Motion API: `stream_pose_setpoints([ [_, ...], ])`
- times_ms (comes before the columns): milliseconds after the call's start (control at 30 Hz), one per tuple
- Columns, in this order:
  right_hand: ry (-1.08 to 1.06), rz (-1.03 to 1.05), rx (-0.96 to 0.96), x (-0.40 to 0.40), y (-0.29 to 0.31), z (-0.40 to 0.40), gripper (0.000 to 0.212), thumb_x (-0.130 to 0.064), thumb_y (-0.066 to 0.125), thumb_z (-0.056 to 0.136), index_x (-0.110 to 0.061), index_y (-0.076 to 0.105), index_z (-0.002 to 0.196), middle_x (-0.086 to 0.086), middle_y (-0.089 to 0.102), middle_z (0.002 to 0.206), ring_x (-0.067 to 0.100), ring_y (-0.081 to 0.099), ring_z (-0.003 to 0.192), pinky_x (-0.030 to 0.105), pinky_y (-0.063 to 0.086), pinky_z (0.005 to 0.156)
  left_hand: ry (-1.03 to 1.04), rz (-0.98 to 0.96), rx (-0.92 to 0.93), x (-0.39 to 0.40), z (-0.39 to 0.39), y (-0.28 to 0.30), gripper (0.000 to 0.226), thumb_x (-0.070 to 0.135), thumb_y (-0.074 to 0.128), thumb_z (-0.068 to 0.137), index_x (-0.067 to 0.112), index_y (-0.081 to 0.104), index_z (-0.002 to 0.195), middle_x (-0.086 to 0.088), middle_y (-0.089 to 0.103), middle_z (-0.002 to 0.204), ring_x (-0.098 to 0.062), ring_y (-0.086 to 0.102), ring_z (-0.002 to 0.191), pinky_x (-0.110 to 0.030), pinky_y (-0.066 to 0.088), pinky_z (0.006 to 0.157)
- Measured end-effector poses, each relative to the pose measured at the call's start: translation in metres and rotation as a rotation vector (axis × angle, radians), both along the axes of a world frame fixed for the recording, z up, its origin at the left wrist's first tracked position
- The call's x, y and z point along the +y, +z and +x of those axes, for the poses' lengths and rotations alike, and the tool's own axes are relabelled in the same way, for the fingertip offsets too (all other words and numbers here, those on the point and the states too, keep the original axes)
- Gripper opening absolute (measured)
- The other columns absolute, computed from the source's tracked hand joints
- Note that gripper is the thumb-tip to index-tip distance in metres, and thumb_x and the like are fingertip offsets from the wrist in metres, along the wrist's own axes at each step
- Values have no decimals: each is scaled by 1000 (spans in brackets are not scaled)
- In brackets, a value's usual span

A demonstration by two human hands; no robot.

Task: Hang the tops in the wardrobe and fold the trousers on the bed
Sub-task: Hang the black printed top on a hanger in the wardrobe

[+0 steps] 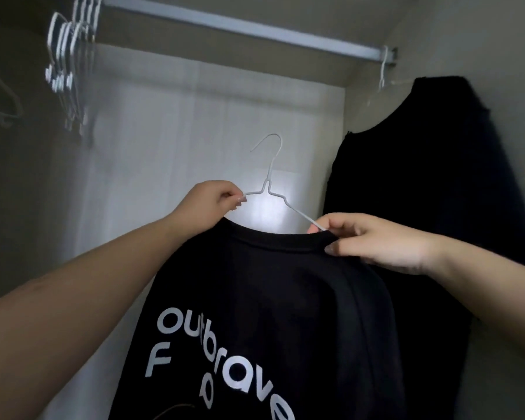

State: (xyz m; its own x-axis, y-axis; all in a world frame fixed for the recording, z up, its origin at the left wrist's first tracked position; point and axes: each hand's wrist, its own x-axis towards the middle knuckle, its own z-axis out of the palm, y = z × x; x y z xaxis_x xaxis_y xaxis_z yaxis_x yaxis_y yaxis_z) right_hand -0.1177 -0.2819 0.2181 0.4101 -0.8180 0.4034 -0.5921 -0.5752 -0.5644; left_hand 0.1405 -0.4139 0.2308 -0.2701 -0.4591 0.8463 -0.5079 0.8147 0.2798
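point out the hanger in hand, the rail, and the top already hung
hanger (268, 180): head view, on its neck under the hook.
rail (240, 25): head view, mid-span of the bar.
hung top (422, 177): head view, on the body of the dark fabric.

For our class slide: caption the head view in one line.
Both hands, left hand and right hand, fit a black top onto a white hanger.

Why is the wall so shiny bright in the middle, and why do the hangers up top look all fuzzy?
Head view: glare on the pale back panel glows brightest behind the white hanger; the empty hangers at top left look smeared, probably motion blur; the hanging black top is too dark to show folds; the rail slants from the wide lens.
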Motion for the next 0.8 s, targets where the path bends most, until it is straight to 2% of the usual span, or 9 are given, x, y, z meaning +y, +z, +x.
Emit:
stream_pose_setpoints([
  [100,-11,-35,-214,8,14,1,36,6,45,89,-20,70,86,4,69,85,15,64,77,27,51,72,-50,5,79,-3,-20,20,15,16,55,95,22,67,87,11,69,88,3,64,81,-9,45,78],
  [167,-65,-84,-292,11,24,1,37,5,44,87,-20,71,80,3,69,75,10,64,67,21,52,62,-67,-4,150,-3,-34,32,13,18,56,95,19,69,92,6,69,96,-9,64,93,-20,46,86],
  [233,-110,-118,-327,14,34,0,35,4,45,85,-19,70,79,1,68,69,8,63,60,18,51,55,-90,1,256,0,-49,40,16,20,59,94,15,70,104,4,68,106,-14,61,106,-22,42,90],
  [367,-167,-183,-405,20,62,-6,36,3,45,83,-20,72,75,1,68,66,8,63,55,16,50,52,-138,10,373,17,-86,40,51,26,63,90,19,48,138,0,44,144,-14,35,137,-19,25,106],
  [433,-199,-221,-447,22,81,-9,35,3,46,82,-19,72,76,1,69,64,8,64,54,15,50,50,-217,33,396,28,-108,38,62,32,63,90,21,37,145,0,32,153,-11,24,142,-19,17,109],
  [533,-253,-280,-522,22,110,-17,31,1,48,81,-17,73,77,2,70,64,11,67,56,17,51,52,-406,155,415,44,-137,40,63,44,59,89,30,35,146,4,31,154,-8,25,142,-26,21,114],
  [633,-314,-345,-556,21,137,-24,28,-1,50,80,-17,73,75,3,70,65,15,67,59,20,53,57,-585,251,390,58,-163,49,60,54,57,86,37,41,141,11,43,146,-4,40,132,-30,33,112],
  [733,-390,-408,-560,17,162,-30,25,-1,50,80,-15,71,80,3,68,74,18,63,70,24,49,67,-713,271,386,72,-184,64,48,55,56,87,42,51,132,25,58,126,8,53,114,-17,42,97],
  [800,-429,-446,-563,16,179,-34,25,-1,49,80,-8,71,90,3,65,75,20,59,70,26,46,69,-746,256,382,85,-195,78,26,52,55,89,54,59,115,38,62,105,20,54,99,-3,40,80],
])
